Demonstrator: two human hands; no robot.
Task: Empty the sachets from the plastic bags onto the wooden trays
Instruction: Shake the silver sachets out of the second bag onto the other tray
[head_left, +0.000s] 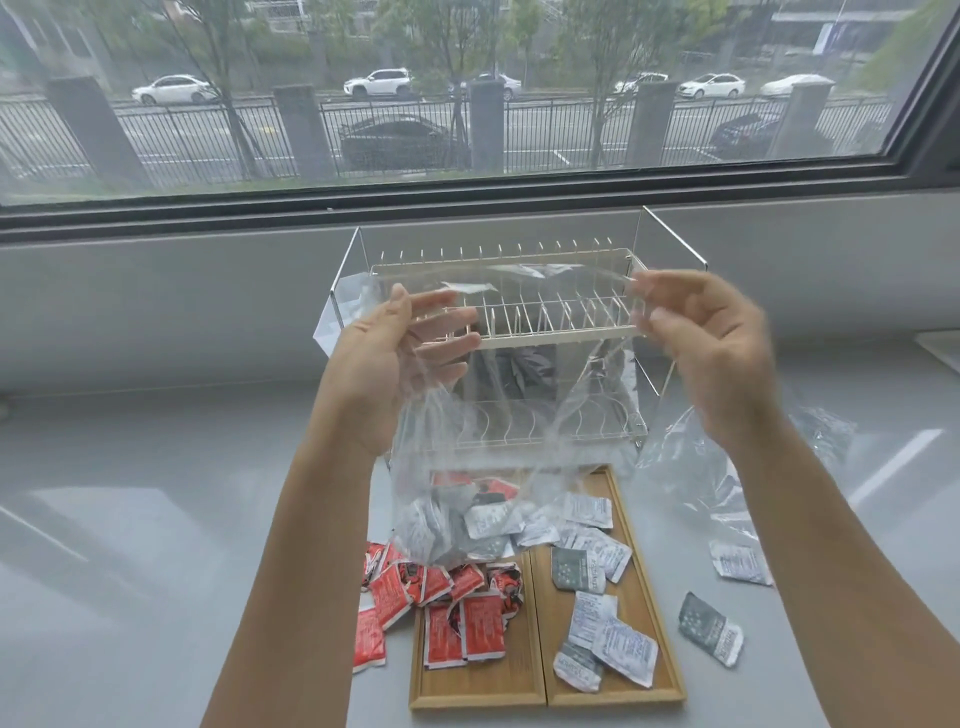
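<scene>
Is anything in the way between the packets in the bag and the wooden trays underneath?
Only the clear plastic bag itself. The left hand and right hand hold its top edge up, so the grey sachets sit at its closed bottom, right above the wooden trays. Red sachets already lie there, but nothing else blocks.

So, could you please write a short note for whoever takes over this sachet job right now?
Left hand and right hand each grip a top edge of the clear bag, held up over the trays with the opening upward. Dark sachets sit in the bag's bottom.
Done: red sachets lie on and beside the left tray; white and dark ones on the right tray; an empty bag lies to the right.
Left: empty this bag; pick up the two strays on the counter.
</scene>
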